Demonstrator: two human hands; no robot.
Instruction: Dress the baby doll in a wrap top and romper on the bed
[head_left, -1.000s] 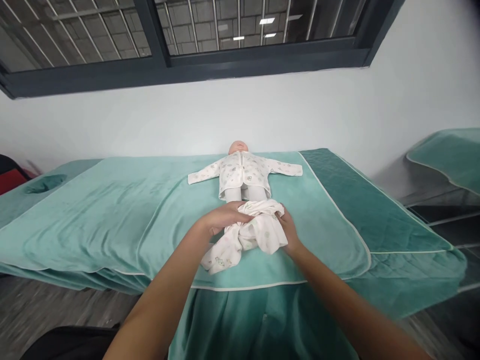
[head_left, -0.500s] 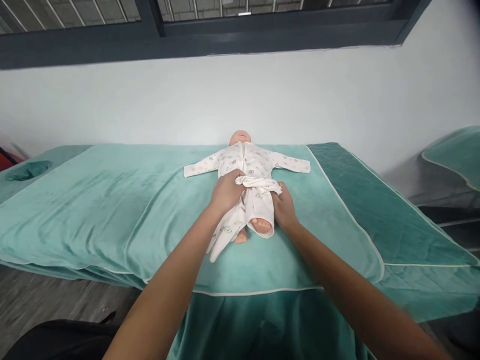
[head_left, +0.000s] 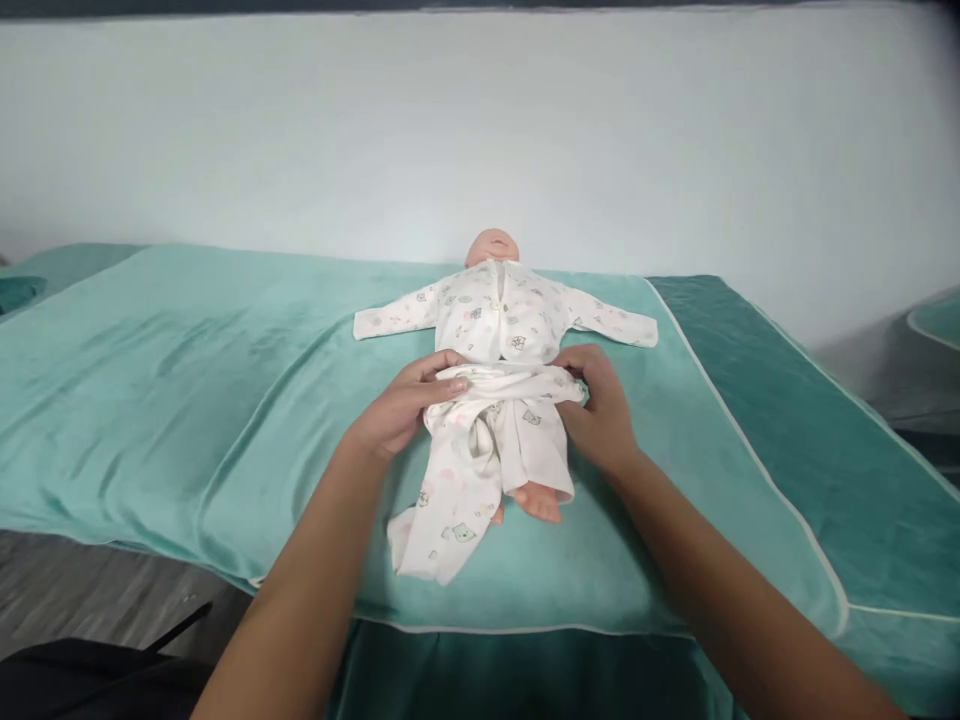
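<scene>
Where the white wall point(head_left: 375, 130) backed the bed point(head_left: 825, 400), a teal blanket point(head_left: 247, 400) lay spread, probably as soft padding. On it the doll point(head_left: 491, 247) lay on its back, feet toward the person, seemingly so its legs were within easy reach. Its printed jacket point(head_left: 465, 325) had sleeves stretched outward, clear of the hands. The printed trousers point(head_left: 532, 440) lay about the doll's lower body, below the jacket. The left hand point(head_left: 397, 405) and right hand point(head_left: 600, 410) gripped opposite sides of the bunched waistband point(head_left: 510, 380), fingers pinched on cloth, likely keeping it level. One foot point(head_left: 540, 503) poked from a trouser leg.
</scene>
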